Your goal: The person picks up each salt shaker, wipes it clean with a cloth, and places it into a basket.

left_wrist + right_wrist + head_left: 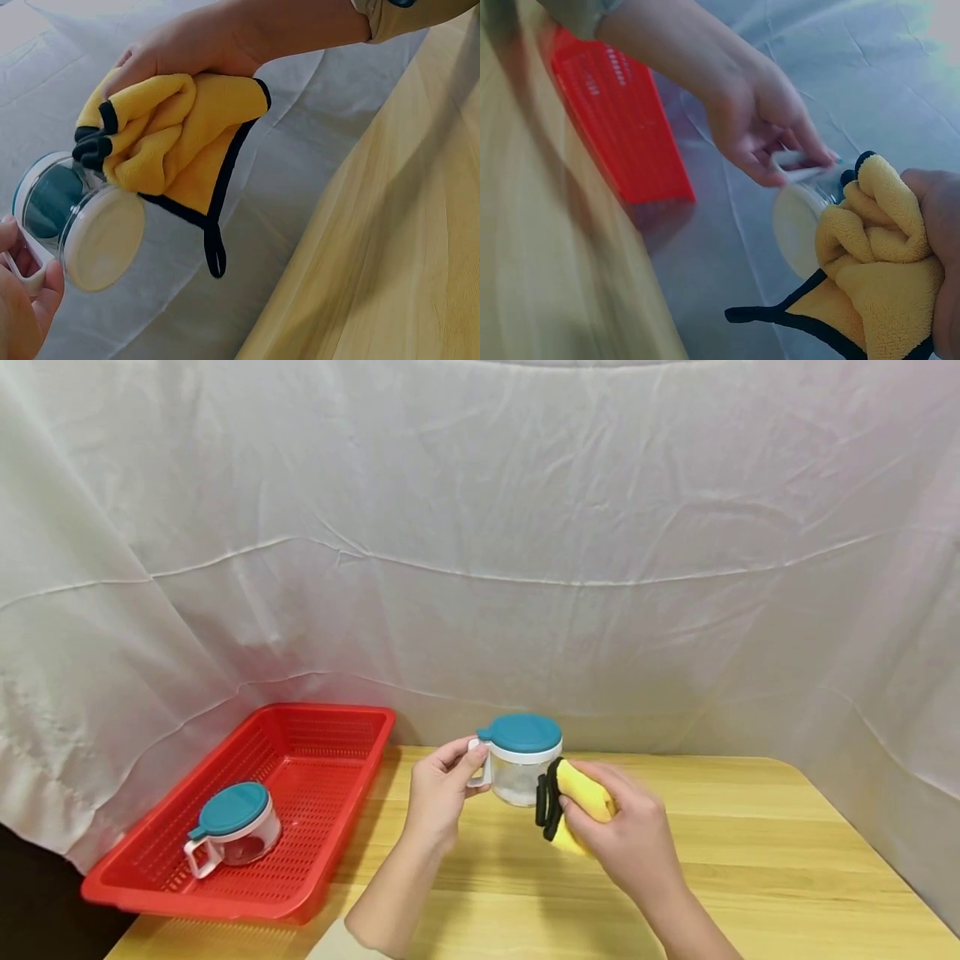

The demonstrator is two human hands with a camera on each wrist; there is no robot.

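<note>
My left hand (438,793) grips the white handle of a clear seasoning jar (517,772) with a teal lid, held up above the table. In the left wrist view the jar's pale round base (103,238) faces the camera. Bunched in my right hand (630,827) is a yellow cloth (585,793) with black edging, touching the jar's right side. A black hanging loop (215,251) dangles from the cloth's corner. The cloth hides part of the jar's wall in both wrist views.
On the table's left stands a red perforated basket (330,852). A second teal-lidded jar (243,831) with a white handle lies inside it. The wooden table (780,860) reaches back to a pale curtain (480,527).
</note>
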